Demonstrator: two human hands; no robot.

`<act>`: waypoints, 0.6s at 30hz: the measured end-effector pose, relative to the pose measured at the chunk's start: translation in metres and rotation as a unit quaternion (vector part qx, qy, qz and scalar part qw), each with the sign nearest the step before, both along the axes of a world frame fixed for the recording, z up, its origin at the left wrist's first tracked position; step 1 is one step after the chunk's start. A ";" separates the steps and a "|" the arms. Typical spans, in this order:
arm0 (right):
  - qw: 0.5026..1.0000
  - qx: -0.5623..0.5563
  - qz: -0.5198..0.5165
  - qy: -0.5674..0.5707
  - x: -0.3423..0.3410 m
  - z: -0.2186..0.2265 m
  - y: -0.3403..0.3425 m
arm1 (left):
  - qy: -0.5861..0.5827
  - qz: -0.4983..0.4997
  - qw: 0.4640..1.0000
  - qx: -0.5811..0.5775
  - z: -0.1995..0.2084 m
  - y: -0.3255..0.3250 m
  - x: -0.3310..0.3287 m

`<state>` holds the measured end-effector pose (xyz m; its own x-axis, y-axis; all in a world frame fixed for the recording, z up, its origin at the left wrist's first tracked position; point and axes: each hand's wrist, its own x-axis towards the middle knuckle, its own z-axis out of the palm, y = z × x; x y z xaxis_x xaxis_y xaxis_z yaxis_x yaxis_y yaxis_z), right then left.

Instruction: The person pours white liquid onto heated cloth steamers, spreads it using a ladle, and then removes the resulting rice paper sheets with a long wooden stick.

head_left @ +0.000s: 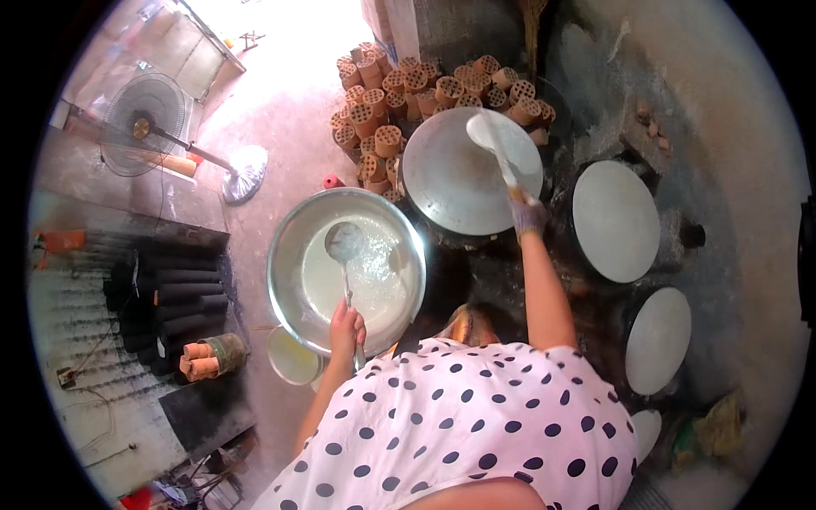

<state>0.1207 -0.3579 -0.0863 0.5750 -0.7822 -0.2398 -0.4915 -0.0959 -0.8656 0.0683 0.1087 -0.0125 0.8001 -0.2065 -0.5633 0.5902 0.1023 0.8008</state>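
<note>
Since the nine-o'clock basin [284, 276] holds ample liquid [374, 285], plenty seems left (what's done is unclear), left hand [346, 330] wrapping fingers round the ladle [343, 242], right hand [529, 218] round the paddle [483, 133] over the one-o'clock pan [442, 187].

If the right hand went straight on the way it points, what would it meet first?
The right hand would probably meet the round metal plate first; its height above that surface is unclear. Clay cylinders lie beyond.
</note>
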 end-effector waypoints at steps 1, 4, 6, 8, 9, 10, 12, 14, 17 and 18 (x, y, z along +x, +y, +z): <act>0.998 -0.048 -0.035 0.007 -0.015 0.001 0.002 | 0.004 0.005 1.000 -0.001 0.002 -0.004 -0.001; 0.989 -0.087 -0.040 0.116 -0.013 0.021 0.015 | 0.000 0.012 1.000 -0.006 0.013 -0.013 -0.006; 0.994 0.018 0.018 0.106 0.004 0.015 0.006 | 0.007 0.015 1.000 -0.025 0.012 -0.019 -0.007; 0.964 -0.082 0.073 0.243 0.028 0.016 0.006 | 0.023 0.032 0.998 -0.040 0.000 -0.019 -0.011; 0.937 -0.137 0.099 0.306 0.040 0.017 0.003 | 0.026 0.042 0.997 -0.052 -0.001 -0.022 -0.011; 0.943 -0.125 0.093 0.293 0.046 0.014 -0.002 | 0.027 0.033 0.997 -0.063 -0.002 -0.024 -0.012; 0.957 -0.090 0.168 0.219 0.041 0.024 -0.026 | 0.043 0.056 0.994 -0.078 -0.006 -0.030 -0.015; 0.973 -0.016 0.181 0.146 0.020 0.022 -0.048 | 0.049 0.069 0.993 -0.082 -0.001 -0.029 -0.020; 0.993 -0.069 0.023 0.097 0.001 0.013 -0.054 | 0.030 0.078 0.994 -0.066 0.000 -0.032 -0.030; 0.985 -0.095 0.058 0.132 0.003 0.012 -0.050 | 0.038 0.084 0.993 -0.076 -0.001 -0.033 -0.034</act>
<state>0.1241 -0.4082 -0.0745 0.6002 -0.7602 -0.2488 -0.6735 -0.3126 -0.6698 0.0346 0.0757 -0.0136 0.7869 -0.1611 -0.5957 0.6126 0.3206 0.7225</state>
